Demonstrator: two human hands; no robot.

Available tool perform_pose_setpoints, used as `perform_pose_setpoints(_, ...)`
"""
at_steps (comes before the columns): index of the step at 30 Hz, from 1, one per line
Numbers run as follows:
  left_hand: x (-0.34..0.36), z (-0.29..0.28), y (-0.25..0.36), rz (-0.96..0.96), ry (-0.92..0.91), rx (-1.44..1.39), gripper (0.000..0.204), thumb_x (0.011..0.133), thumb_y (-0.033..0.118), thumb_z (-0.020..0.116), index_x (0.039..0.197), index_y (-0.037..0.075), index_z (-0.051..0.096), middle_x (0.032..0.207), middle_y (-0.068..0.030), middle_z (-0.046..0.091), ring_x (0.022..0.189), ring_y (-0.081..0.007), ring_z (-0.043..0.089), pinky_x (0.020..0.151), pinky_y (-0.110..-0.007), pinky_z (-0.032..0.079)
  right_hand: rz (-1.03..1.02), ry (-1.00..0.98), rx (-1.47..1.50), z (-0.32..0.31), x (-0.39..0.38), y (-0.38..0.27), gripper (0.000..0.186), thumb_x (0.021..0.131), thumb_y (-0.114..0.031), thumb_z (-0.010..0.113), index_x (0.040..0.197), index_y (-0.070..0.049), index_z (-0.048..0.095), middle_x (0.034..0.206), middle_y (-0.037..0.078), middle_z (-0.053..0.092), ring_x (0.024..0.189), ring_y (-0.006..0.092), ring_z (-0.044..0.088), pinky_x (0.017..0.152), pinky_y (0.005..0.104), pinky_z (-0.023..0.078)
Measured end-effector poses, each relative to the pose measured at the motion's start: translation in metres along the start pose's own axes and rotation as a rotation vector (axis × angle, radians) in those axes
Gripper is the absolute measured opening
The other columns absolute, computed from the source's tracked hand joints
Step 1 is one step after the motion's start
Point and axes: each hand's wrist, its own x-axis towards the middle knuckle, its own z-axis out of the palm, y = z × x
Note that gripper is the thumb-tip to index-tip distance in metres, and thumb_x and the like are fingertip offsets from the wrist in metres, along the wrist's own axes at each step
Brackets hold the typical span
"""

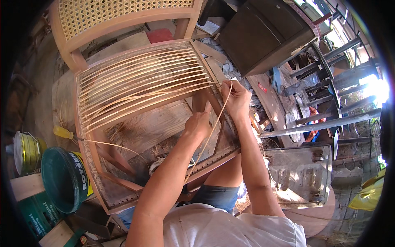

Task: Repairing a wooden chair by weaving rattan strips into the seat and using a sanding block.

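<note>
A wooden chair frame (91,162) lies before me, its seat opening edged with small holes. Several pale cane strands (144,74) run side by side across its far half. My right hand (237,97) is at the right rail, thumb and fingers pinched on a cane strand. That strand's long loose length (212,133) hangs down toward my lap. Inside the seat opening, just left of the right rail, my left hand (198,124) is closed; its fingertips are hidden, so its contents cannot be made out. A yellow-handled tool (63,131) sticks out at the left rail, beside another loose cane end.
The woven cane backrest (119,16) rises at the far side. On the left stand a green bucket (61,177) and a yellow can (29,152). A dark cabinet (263,33) is at the far right, with a grey plastic tray (298,175) and stacked metal frames nearer.
</note>
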Motion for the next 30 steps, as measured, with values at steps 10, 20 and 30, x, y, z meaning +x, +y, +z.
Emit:
perform_pose_setpoints(10,0.004,0.008,-0.004,-0.017,-0.008,0.03,0.094,0.082,0.0,0.059,0.16,0.013,0.006,0.106,-0.0261,0.07,0.099,-0.039,0.07,0.082,-0.046,0.059,-0.11,-0.018,-0.082,0.005,0.0,0.003,0.01,0.086,-0.008,0.069,0.089,0.0,0.068,0.077,0.018,0.068,0.069,0.0304,0.07,0.066,0.036,0.054)
perform_pose_setpoints(20,0.006,0.014,-0.007,-0.049,0.009,0.073,0.027,0.085,0.016,0.065,0.106,0.001,0.07,0.108,-0.0204,0.071,0.102,-0.0369,0.069,0.084,-0.044,0.057,-0.221,-0.074,-0.32,0.012,0.006,0.018,0.021,0.092,-0.017,0.064,0.086,0.002,0.066,0.078,0.023,0.066,0.075,0.0414,0.066,0.071,0.0456,0.052)
perform_pose_setpoints(30,-0.009,-0.003,0.007,-0.059,-0.023,0.072,0.032,0.086,0.017,0.066,0.113,0.001,0.069,0.11,-0.0203,0.071,0.105,-0.0352,0.069,0.087,-0.042,0.056,-0.21,-0.177,-0.346,0.016,0.001,0.015,0.023,0.095,-0.02,0.06,0.09,0.002,0.06,0.091,0.023,0.062,0.088,0.0449,0.062,0.076,0.0502,0.051)
